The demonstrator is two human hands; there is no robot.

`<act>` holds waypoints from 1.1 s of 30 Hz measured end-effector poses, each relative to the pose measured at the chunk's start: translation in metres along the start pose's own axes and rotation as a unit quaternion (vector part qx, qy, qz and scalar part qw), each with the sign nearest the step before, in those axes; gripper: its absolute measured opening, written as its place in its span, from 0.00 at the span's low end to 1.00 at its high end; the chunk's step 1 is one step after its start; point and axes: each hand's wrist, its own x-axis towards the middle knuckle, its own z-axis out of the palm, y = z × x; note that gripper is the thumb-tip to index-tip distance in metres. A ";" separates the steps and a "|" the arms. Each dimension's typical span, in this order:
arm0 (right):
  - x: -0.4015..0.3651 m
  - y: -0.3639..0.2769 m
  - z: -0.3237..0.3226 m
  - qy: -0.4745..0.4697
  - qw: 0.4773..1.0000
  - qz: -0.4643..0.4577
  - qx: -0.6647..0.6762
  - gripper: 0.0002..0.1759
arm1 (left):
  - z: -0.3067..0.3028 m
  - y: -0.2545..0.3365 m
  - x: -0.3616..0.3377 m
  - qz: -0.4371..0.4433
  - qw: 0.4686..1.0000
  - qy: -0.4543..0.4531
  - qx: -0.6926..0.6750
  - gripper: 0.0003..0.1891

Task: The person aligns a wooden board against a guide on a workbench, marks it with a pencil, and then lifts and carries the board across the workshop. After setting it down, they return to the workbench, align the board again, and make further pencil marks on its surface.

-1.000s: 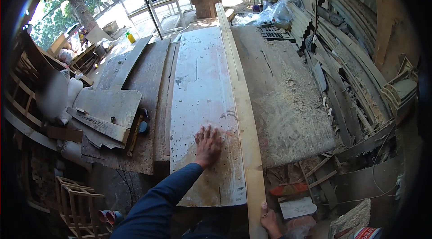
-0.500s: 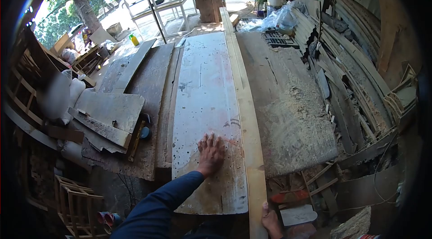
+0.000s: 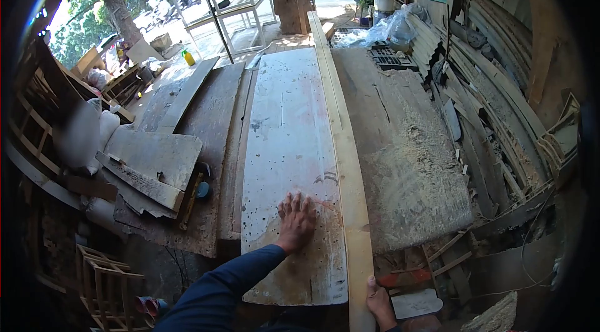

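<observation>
My left hand (image 3: 296,222) lies flat with fingers spread on a long whitish board (image 3: 290,144), its surface speckled with dark holes and worn to brown at the near end. Along the board's right edge runs a long, narrow, pale wooden plank (image 3: 347,176), reaching from close to me toward the tree trunk. At its near end my right hand (image 3: 380,304) grips the plank's right edge, thumb on top; the fingers underneath are hidden.
To the right is a worn panel (image 3: 412,163) strewn with sawdust, with stacked timber strips (image 3: 494,119) beyond it. Old boards (image 3: 153,151) and a blue tape roll (image 3: 202,189) lie on the left. A small wooden frame (image 3: 106,282) stands below left.
The view has shifted slightly, so the boards and both hands appear a little lower. The hands keep their places on board and plank. A red motorbike now shows on the road.
</observation>
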 end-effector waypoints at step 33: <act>-0.161 0.226 0.028 -0.111 0.982 -0.110 0.109 0.39 | -0.028 0.193 -0.315 -0.147 0.866 -0.316 -0.359 0.38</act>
